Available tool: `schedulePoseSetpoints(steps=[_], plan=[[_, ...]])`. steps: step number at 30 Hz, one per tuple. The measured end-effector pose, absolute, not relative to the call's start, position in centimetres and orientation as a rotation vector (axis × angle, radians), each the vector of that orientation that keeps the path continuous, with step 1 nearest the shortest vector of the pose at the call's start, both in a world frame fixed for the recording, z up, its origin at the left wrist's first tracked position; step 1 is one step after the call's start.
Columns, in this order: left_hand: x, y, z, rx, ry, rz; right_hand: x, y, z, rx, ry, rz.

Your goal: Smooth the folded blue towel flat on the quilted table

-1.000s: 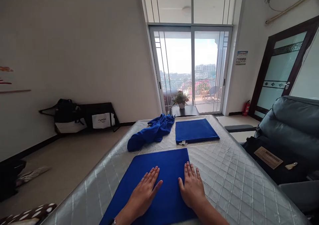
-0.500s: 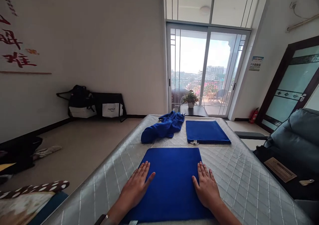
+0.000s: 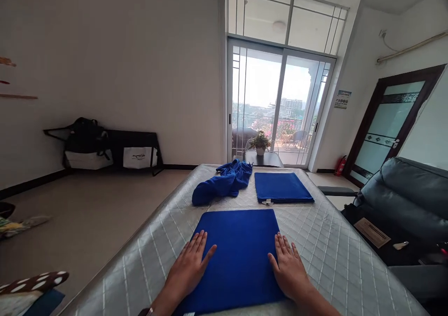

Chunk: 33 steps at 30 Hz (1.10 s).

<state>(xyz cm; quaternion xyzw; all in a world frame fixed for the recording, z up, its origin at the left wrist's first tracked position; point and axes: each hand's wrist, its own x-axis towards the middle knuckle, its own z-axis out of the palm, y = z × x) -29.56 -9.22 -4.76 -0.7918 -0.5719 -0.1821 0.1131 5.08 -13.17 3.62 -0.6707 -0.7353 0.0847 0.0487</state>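
One camera, worn on the person's head, looks forward and down along the mattress. It sits close above the left hand and right hand, whose forearms enter from the bottom edge. Past the far end it faces the glass door, well off and right of centre. The wide view takes in the wall at left, the armchair at right.

Your left hand partly hides the flat blue fabric rectangle, left of which white-spotted brown cloth is cropped by the frame.
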Motion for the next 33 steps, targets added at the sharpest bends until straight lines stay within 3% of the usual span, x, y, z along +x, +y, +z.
schedulePoseSetpoints(steps=[11,22,26,33], plan=[[-28.5,-9.6,-2.8,-2.164,-1.858,-0.539,5.4,-15.5,2.9,-2.012,-2.209,0.336],[-8.3,-13.7,-0.6,-2.752,-1.309,-0.574,6.6,-14.8,0.6,-1.844,-2.319,0.352],[-10.1,-14.0,-1.3,-2.731,-1.327,-0.525,6.5,-14.8,0.8,-1.880,-2.268,0.364],[-21.7,-15.5,-3.9,-2.462,-1.663,-0.387,5.9,-15.2,2.5,-1.960,-2.202,0.392]])
